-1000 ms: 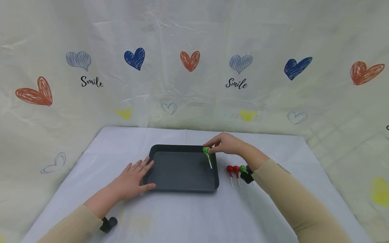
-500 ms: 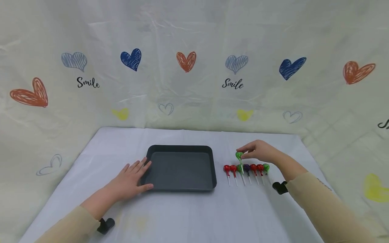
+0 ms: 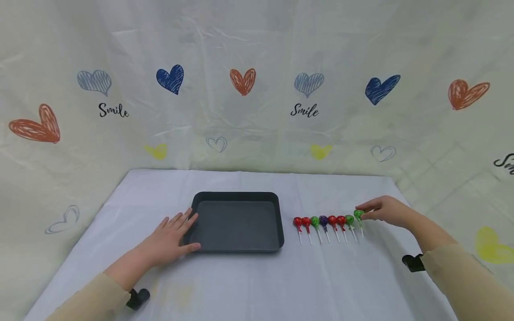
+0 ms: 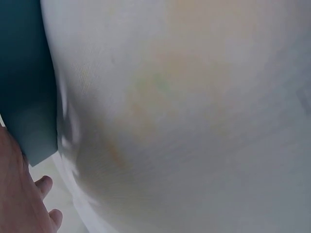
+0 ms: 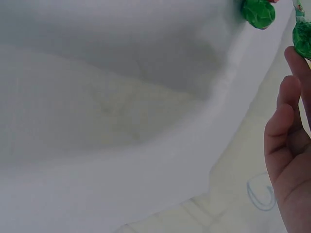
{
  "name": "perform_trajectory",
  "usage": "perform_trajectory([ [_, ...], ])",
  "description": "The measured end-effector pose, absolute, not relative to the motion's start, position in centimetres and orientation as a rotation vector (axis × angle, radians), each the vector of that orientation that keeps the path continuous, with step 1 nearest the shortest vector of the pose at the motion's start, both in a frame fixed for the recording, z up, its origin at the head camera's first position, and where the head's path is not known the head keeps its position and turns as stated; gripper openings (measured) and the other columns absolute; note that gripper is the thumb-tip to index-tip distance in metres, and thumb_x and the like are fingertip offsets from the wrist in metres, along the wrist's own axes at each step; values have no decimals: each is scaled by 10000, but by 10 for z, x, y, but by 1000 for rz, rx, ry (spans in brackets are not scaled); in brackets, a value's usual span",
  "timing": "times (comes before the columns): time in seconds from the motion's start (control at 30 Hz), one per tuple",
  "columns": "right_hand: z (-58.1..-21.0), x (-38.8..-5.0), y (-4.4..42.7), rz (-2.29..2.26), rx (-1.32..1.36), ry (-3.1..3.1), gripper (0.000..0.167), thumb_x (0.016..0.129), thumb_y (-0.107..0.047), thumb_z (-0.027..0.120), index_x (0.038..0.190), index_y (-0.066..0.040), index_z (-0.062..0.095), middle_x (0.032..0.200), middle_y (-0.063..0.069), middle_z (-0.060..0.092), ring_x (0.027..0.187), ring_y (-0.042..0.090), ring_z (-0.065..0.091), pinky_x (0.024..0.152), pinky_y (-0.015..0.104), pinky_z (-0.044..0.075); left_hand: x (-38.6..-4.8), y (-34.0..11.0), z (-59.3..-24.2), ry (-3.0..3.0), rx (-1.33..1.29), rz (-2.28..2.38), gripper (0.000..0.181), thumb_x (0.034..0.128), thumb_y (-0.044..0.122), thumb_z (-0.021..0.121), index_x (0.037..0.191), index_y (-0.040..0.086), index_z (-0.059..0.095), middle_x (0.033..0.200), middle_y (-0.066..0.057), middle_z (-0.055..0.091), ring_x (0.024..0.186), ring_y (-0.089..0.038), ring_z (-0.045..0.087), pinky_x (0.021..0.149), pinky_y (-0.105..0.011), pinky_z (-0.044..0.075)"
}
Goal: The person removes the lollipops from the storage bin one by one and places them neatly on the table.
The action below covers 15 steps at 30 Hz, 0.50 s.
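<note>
My right hand (image 3: 388,211) pinches a green lollipop (image 3: 359,215) by its wrapped head, at the right end of a row of lollipops (image 3: 323,221). The row has red, green and purple heads, with white sticks pointing toward me. In the right wrist view the held green lollipop (image 5: 302,39) is at the fingertips, and another green lollipop (image 5: 258,13) lies apart from it. My left hand (image 3: 170,238) rests with spread fingers on the left rim of a dark grey tray (image 3: 241,250). The left wrist view shows part of this hand (image 4: 22,194) beside the tray's side (image 4: 29,87).
A white cloth (image 3: 257,285) covers the table. Behind it hangs a pale backdrop (image 3: 265,125) printed with hearts and "Smile". A black wrist camera (image 3: 138,298) sits below the left sleeve and another camera (image 3: 413,263) below the right.
My right hand has carried the green lollipop from over the tray's right side, rightward past the row, and down to the row's right end. The left hand stays on the tray rim.
</note>
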State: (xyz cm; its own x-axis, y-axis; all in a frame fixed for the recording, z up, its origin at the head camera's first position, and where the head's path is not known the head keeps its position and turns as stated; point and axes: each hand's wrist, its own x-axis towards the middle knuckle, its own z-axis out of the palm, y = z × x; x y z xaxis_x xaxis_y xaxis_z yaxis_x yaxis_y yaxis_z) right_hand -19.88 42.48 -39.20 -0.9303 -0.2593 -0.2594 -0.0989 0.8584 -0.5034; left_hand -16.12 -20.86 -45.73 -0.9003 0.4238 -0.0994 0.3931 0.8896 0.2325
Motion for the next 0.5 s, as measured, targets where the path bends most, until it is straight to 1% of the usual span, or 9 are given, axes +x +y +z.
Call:
perform_trajectory([
  [0.17,-399,-199,433,-691,-201,2685,410,917,-304,717,1249,-63,695,1208,143,684,1056,303,621,853,496,558,-160,-209,-456,2906,641,318,950,901,717,499,1603,162,180,1663,-85,99,1492,-395,150,1172,-632,91],
  [0.27,-404,-203,435,-660,-189,2689,385,909,-271,727,1227,-54,706,1202,159,685,1075,353,615,862,527,544,-159,-208,-453,2913,647,317,952,901,720,494,1601,154,185,1662,-89,103,1490,-396,158,1173,-631,93],
  [0.37,-410,-206,437,-637,-198,2698,358,907,-235,731,1206,-39,713,1197,179,683,1133,409,583,886,559,524,-159,-207,-451,2923,650,309,951,900,717,499,1600,154,188,1661,-86,110,1489,-388,169,1176,-623,102],
  [0.5,-417,-210,438,-633,-207,2696,349,910,-227,726,1199,-30,713,1200,187,677,1141,422,574,899,573,511,-158,-206,-451,2925,653,324,948,900,699,523,1595,136,211,1653,-114,139,1479,-404,187,1166,-635,118],
])
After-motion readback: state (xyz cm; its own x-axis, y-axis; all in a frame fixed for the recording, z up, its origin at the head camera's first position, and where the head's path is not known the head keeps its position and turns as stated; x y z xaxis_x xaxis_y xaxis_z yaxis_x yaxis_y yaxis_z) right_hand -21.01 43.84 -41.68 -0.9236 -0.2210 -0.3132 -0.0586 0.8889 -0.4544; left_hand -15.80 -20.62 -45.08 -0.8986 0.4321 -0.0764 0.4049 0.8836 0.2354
